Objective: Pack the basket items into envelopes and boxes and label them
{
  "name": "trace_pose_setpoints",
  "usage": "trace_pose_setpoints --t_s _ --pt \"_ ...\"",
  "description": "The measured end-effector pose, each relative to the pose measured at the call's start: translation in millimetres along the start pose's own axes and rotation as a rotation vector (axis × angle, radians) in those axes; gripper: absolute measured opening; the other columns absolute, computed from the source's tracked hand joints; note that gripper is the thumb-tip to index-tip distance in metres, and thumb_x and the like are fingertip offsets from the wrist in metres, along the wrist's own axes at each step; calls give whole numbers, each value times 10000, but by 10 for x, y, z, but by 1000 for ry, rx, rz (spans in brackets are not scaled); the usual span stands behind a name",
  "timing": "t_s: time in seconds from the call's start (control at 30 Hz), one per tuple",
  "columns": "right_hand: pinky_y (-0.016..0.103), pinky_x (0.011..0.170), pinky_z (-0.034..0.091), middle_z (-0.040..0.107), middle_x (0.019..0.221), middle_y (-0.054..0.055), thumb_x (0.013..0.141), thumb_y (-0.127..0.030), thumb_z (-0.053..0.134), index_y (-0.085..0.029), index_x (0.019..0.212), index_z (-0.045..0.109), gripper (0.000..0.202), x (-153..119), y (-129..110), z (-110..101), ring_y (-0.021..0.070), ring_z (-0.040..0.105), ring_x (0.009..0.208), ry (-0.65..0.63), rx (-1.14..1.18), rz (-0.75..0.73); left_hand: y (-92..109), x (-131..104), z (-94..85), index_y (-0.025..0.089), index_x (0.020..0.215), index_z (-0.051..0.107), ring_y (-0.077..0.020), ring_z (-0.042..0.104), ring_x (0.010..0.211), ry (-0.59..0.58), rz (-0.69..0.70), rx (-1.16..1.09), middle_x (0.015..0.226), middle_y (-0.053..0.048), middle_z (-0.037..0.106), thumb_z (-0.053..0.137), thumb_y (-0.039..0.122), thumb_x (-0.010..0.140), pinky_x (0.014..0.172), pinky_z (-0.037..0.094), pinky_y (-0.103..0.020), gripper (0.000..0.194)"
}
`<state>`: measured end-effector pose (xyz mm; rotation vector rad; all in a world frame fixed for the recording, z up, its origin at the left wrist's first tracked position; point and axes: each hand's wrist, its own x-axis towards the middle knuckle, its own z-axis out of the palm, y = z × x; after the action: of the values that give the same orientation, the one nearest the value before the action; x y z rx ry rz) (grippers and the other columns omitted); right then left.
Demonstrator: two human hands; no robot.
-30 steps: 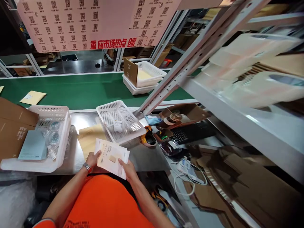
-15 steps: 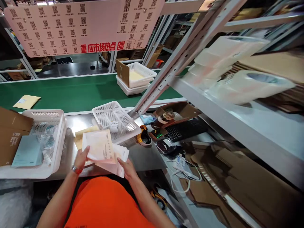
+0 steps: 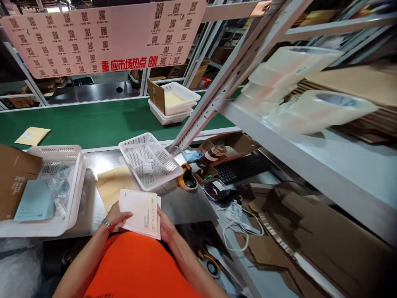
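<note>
Papers sit close to our orange shirt, held at one edge by our left hand, thumb on top, and at the other by our right hand, whose fingers are partly hidden behind. We should square the edges lightly, without creasing, near the surface, clear of the yellow envelope and, farther, the white basket.

At least two white papers, one blue box, one wristwatch, one keyboard
</note>
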<state>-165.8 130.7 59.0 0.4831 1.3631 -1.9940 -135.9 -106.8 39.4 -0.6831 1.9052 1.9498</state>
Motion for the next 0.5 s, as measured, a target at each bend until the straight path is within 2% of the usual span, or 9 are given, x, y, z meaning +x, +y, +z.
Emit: trace_pose_setpoints --t_s 0.07,0.1,0.2,0.27,0.37,0.43,0.5 --pt "651 1071 617 846 1246 209 855 -863 596 -198 1230 761 781 5 -17 -16 432 744 1332 -26 -7 12 -16 10 11 178 1002 739 -375 752 1105 48 44 74 1104 -132 841 969 164 509 981 593 -422 544" --pt "654 1076 612 842 1252 217 860 -864 585 -192 1239 752 790 14 -8 -23 431 740 1338 -42 -15 22 -29 11 23 172 1009 743 -373 757 1098 77 63 100 1098 -137 841 974 166 494 978 599 -426 564" --pt "644 1060 626 854 1186 215 775 -726 785 -185 1242 716 718 67 97 -27 429 786 1247 -40 -28 24 -67 10 58 172 1062 754 -360 762 1123 106 43 -22 1152 -154 835 1027 254 450 973 615 -422 675" --pt "630 1028 645 863 1131 199 716 -631 867 -191 1231 694 699 115 197 -28 423 816 1163 -30 -21 6 -88 4 58 166 1101 764 -354 775 1113 28 -9 -226 1194 -174 830 1059 374 446 959 627 -432 748" --pt "638 1052 632 841 1204 212 730 -644 829 -180 1276 667 735 182 279 -65 427 796 1202 -28 -122 -20 -113 -11 19 124 1050 794 -369 795 1054 -158 -98 -393 1113 -205 842 1091 478 409 943 638 -461 790" --pt "647 1156 568 767 1392 236 743 -629 797 -164 1408 604 834 218 239 -119 432 714 1355 101 -341 -140 -123 -15 -9 114 986 812 -363 799 997 -184 -125 -387 1022 -195 850 1099 483 383 920 641 -459 763" --pt "637 1283 449 599 1623 244 765 -584 779 -162 1581 472 968 249 121 -175 422 548 1545 291 -646 -372 -118 -3 -16 120 975 825 -341 795 949 -158 -125 -364 980 -171 854 1091 480 399 892 640 -439 729"
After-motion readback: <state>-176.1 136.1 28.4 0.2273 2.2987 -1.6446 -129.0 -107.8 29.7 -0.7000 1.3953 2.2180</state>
